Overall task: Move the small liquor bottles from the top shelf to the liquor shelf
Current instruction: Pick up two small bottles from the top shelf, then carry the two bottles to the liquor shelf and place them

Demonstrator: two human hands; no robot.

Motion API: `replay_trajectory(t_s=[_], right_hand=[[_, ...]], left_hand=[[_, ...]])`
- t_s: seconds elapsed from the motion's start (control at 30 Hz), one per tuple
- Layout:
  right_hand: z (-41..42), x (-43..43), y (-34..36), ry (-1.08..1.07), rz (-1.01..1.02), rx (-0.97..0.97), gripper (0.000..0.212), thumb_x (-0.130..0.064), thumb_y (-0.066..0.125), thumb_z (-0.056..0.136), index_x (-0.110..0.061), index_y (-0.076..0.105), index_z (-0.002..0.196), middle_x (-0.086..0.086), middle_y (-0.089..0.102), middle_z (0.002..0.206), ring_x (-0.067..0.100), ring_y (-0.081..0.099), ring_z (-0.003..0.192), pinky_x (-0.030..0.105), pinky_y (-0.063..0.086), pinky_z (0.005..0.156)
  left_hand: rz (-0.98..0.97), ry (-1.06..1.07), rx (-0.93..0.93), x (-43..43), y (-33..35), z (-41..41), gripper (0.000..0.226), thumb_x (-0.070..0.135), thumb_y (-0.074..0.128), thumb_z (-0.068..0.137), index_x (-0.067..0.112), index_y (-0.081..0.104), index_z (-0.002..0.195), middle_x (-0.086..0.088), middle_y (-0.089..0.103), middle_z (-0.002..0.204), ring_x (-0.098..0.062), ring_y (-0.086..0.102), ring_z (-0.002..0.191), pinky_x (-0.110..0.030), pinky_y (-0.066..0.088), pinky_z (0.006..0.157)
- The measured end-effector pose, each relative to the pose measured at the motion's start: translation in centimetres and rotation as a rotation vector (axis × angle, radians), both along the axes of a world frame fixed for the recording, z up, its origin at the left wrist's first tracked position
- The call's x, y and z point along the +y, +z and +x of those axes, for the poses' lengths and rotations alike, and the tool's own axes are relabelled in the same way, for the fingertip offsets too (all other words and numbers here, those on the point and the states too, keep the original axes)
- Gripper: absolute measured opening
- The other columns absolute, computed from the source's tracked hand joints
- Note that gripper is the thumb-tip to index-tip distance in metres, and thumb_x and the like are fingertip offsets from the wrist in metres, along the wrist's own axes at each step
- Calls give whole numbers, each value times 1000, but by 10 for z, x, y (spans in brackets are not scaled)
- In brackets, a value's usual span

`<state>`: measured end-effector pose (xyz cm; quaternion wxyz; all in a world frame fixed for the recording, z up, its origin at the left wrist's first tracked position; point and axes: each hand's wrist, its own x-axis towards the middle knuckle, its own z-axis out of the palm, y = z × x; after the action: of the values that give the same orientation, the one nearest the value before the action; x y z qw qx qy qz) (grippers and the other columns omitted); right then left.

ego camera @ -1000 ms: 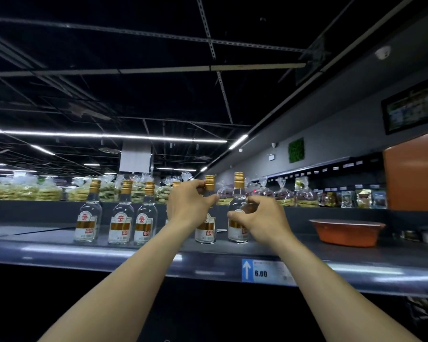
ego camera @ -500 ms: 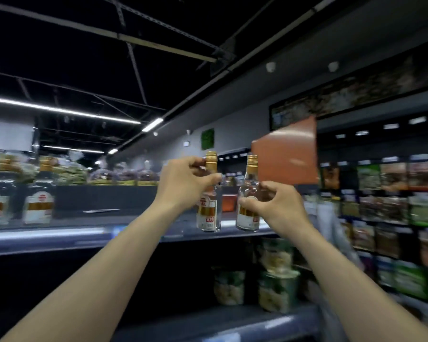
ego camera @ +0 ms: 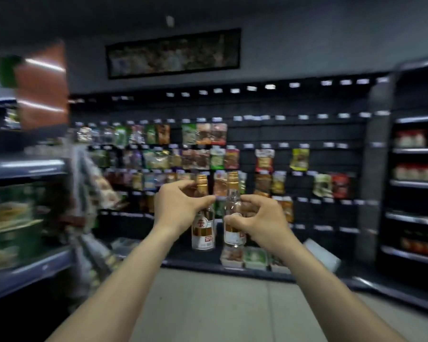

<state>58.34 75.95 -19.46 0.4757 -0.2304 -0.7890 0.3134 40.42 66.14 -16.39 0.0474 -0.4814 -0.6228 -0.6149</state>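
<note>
I hold two small clear liquor bottles with gold caps and red, gold and white labels, upright in front of me at chest height. My left hand [ego camera: 177, 206] grips the neck of the left bottle [ego camera: 203, 232]. My right hand [ego camera: 257, 218] is wrapped around the body of the right bottle [ego camera: 233, 206]. The two bottles hang side by side, almost touching. The top shelf with the other bottles is out of view.
Ahead stands a dark wall rack [ego camera: 331, 169] hung with snack packets. A stocked shelf unit [ego camera: 25, 166] runs along my left and another shelf unit [ego camera: 415, 183] with jars on my right. Pale floor [ego camera: 208, 304] stretches between them. The picture is motion-blurred.
Both bottles came off the top shelf in my hands. My view has swung right, away from that shelf, and now faces the snack wall across the aisle.
</note>
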Motion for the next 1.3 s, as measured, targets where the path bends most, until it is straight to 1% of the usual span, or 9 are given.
replay_trajectory(t_s=[0.13, 0.23, 0.4, 0.53, 0.73, 0.83, 0.97, 1.1, 1.3], right_hand=[[89, 60, -37, -153, -119, 7, 59, -33, 97, 66, -21, 75, 119, -3, 80, 97, 14, 77, 88, 39, 64, 82], [163, 112, -69, -296, -154, 45, 31, -30, 96, 65, -43, 77, 85, -10, 80, 82, 15, 77, 77, 32, 65, 71], [280, 206, -110, -444, -174, 20, 54, -30, 94, 68, -73, 66, 85, -28, 77, 87, -2, 74, 84, 18, 59, 74], [367, 296, -129, -547, -233, 9, 37, -33, 91, 71, -53, 75, 98, -20, 79, 94, 3, 76, 90, 35, 63, 84], [494, 408, -138, -731, -290, -20, 34, -25, 90, 75, -45, 77, 100, -16, 80, 93, 5, 76, 89, 39, 63, 86], [556, 456, -145, -820, -313, -5, 33, -25, 90, 75, -35, 78, 104, -11, 80, 90, 9, 76, 87, 43, 62, 85], [637, 525, -159, -886, -319, 21, 30, -28, 91, 74, -40, 77, 98, -4, 79, 87, 18, 75, 86, 46, 62, 83], [723, 603, -172, -885, -312, 17, 36, -24, 91, 74, -47, 75, 96, -11, 80, 87, 9, 76, 83, 34, 64, 78], [864, 735, -165, -853, -333, 17, 38, -21, 93, 74, -45, 74, 95, -15, 79, 87, 2, 74, 82, 13, 56, 67]], left_hand=[[-34, -166, -27, 90, -34, 82, 44, 42, 97, 56, 25, 80, 93, 17, 76, 74, 3, 71, 70, -28, 62, 66], [-92, -319, -22, 168, -61, 151, 39, 38, 97, 56, 26, 80, 89, 18, 76, 76, 1, 73, 73, -31, 62, 70], [-176, -524, -57, 305, -108, 261, 28, 34, 96, 60, 24, 80, 81, 16, 77, 74, -2, 74, 71, -37, 63, 71], [-195, -656, -43, 417, -136, 347, 34, 34, 96, 60, 27, 80, 88, 18, 77, 78, 2, 73, 74, -31, 63, 72], [-150, -811, 36, 558, -140, 476, 37, 33, 94, 64, 51, 64, 77, 39, 68, 73, 12, 68, 74, -9, 53, 65], [-164, -891, 76, 619, -144, 543, 29, 33, 94, 66, 44, 70, 76, 28, 72, 75, 9, 69, 73, -10, 54, 65], [-177, -947, 135, 698, -157, 635, 26, 35, 93, 66, 28, 78, 86, 20, 74, 73, 7, 69, 71, -14, 57, 64], [-169, -952, 142, 784, -173, 726, 21, 34, 93, 67, 26, 76, 75, 19, 72, 68, 3, 68, 65, -25, 59, 61], [-179, -942, 112, 919, -171, 853, 23, 34, 92, 68, 28, 77, 84, 18, 74, 76, 3, 70, 72, -27, 62, 66]])
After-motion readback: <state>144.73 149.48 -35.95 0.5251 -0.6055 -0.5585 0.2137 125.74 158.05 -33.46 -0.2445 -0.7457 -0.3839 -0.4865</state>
